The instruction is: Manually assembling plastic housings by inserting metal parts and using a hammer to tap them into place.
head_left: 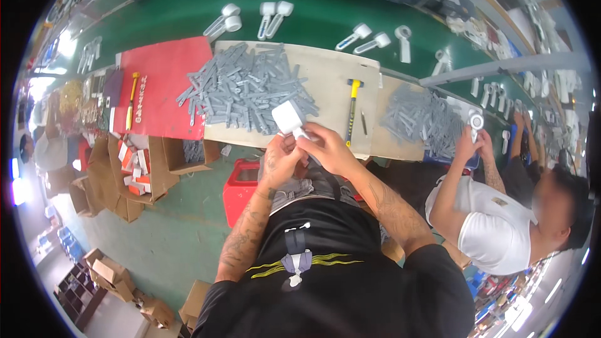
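A white piece with a square head and a narrow handle [288, 117] is held up in front of me, at the near edge of the workbench. Its handle goes down between my left hand [283, 158] and my right hand [328, 149], both closed on it with the fingers bent together. The fingers cover most of the handle, so its lower end is hidden. Just beyond the head lies a heap of grey plastic strips [241, 84] on a pale board [325, 66]. Right of my hands, a yellow-and-black hammer [353, 109] lies beside a thin dark tool [364, 122].
At left, a red sheet [166, 81] bears another hammer [133, 100]. White handled pieces [275, 15] lie along the green conveyor [181, 9]. A co-worker [494, 219] at right holds a similar white piece near a second grey heap [416, 116]. Cardboard boxes [159, 172] and a red stool [235, 191] stand below.
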`<state>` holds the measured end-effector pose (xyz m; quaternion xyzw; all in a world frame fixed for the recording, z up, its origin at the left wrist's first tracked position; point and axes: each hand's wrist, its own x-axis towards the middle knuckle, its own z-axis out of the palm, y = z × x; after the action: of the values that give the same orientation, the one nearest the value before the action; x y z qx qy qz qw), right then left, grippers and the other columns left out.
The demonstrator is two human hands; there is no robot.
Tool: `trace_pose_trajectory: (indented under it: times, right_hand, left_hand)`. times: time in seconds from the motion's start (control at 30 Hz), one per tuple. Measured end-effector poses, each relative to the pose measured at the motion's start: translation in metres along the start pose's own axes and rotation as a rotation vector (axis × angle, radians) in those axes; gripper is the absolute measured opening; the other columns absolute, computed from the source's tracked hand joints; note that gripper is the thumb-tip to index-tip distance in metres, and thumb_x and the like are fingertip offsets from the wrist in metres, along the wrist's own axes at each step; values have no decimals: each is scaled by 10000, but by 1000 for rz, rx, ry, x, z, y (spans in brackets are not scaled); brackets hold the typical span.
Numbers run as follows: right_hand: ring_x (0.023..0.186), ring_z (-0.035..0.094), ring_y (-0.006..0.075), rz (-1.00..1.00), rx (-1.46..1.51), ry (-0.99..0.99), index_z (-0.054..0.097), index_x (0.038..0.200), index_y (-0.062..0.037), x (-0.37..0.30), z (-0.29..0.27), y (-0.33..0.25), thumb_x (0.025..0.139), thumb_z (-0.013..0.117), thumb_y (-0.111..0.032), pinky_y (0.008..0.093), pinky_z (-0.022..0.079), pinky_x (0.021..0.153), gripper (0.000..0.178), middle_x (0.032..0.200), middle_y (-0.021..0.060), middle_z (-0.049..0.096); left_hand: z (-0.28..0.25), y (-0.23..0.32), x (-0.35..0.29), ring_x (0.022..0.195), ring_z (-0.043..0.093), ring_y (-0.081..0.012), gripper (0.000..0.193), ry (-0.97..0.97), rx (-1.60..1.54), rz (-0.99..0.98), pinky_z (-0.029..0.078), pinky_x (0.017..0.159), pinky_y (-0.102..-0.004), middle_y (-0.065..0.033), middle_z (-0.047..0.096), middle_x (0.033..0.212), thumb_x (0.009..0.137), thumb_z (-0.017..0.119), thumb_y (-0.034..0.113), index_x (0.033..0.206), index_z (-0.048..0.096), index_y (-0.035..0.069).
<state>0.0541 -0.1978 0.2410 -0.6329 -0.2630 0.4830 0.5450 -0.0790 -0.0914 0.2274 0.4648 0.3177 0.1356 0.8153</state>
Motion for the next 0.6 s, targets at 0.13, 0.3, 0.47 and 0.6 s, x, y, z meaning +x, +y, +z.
trace_pose_trajectory:
  times: [0.13,0.3,0.47,0.6]
  right_hand:
    - [1043,701,272,-521,-625,169,661,1321,-16,-10,-7,-22,930,763,-115,389,576,884,416,1208,124,684]
    - [1070,685,339,-441,-751,173,708,1266,-63,-6,-11,-12,881,771,-68,421,573,899,390,1218,114,675]
    - [1091,688,331,-402,-696,99,725,1256,-76,8,-25,-1,868,759,-11,413,566,924,395,1221,115,686]
    - [1106,672,336,-521,-796,-30,724,1242,-83,11,-42,12,866,742,-15,426,558,938,382,1203,111,690]
  left_hand:
    - [-9,-18,19,648,574,-83,386,131,5,-117,428,542,-233,9,632,789,1009,670,198,1313,588,-26]
    - [-8,-15,12,763,613,-50,487,104,-102,-59,386,495,-200,-9,695,987,999,692,267,1401,580,17]
    - [-33,-36,10,1066,628,-108,525,167,-332,-42,498,758,-286,-52,681,1209,1074,583,395,1454,556,35]
    - [-61,-43,2,1259,628,-250,582,235,-409,-128,473,1105,-399,-110,677,1324,1141,409,464,1409,572,-25]
